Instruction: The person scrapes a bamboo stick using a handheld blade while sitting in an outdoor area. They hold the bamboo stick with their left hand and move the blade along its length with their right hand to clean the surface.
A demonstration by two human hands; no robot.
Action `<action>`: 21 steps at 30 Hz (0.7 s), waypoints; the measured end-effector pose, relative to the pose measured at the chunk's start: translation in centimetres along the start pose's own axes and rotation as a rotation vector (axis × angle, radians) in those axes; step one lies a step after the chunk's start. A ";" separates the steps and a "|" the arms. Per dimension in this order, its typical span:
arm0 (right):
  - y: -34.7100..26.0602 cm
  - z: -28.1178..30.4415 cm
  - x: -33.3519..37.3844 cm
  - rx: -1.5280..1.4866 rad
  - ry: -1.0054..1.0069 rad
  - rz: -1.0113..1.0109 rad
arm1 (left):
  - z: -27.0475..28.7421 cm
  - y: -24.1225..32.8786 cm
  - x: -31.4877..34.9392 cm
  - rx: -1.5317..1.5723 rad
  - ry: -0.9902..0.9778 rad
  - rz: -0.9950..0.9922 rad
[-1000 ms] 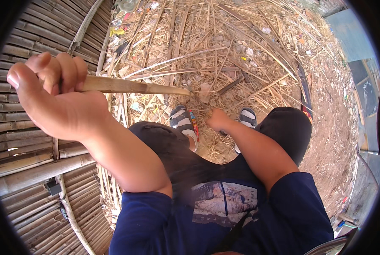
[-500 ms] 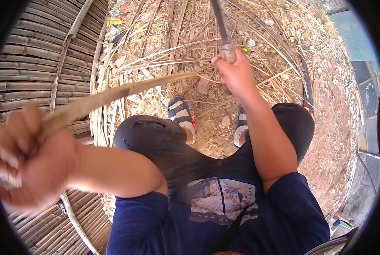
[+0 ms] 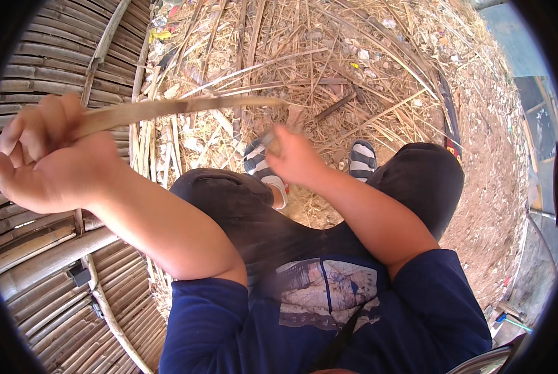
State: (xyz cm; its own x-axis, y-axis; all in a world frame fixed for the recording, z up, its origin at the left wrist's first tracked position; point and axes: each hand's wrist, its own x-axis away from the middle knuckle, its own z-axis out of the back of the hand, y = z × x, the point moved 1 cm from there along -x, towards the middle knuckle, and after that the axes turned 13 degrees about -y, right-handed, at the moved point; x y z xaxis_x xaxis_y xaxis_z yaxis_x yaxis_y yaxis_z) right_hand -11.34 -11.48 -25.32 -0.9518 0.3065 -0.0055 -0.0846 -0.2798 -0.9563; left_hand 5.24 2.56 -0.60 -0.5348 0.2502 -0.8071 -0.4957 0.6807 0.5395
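Observation:
At the left, my left hand [image 3: 54,156] is raised, its fingers closed on one end of a long, flat bamboo strip [image 3: 185,106]. From there the strip reaches right, nearly level, to a narrow tip above my feet. Below that tip, my right hand [image 3: 294,156] is closed around the knife, between my knees. Little of the knife shows: a greyish, smeared bit [image 3: 267,137] stands out at the fingers, and its blade cannot be made out. Strip and right hand appear apart.
A wall of bamboo slats [image 3: 48,84] rises close at my left, with a pole [image 3: 113,330] along it. Straw, long strips [image 3: 247,78] and litter cover the ground ahead. My sandalled feet [image 3: 361,159] are just past my knees. Bluish panels [image 3: 522,56] stand at the far right.
The right hand has swung left and toward me, and the knife blade that pointed away is no longer distinct. My left hand has risen slightly, so the strip lies more level.

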 end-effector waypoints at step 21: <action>-0.2 -0.7 -0.4 0.213 -0.209 -0.266 | -0.8 -1.5 0.2 -0.349 0.407 -0.029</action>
State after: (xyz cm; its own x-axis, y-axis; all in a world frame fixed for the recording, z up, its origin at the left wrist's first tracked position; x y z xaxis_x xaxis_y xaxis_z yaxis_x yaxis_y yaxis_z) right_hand -10.71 -10.97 -25.34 -0.9262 0.2078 0.3145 -0.3741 -0.4046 -0.8345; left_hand 5.34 1.01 -1.34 -0.7052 -0.0994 -0.7020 -0.6751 0.3967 0.6220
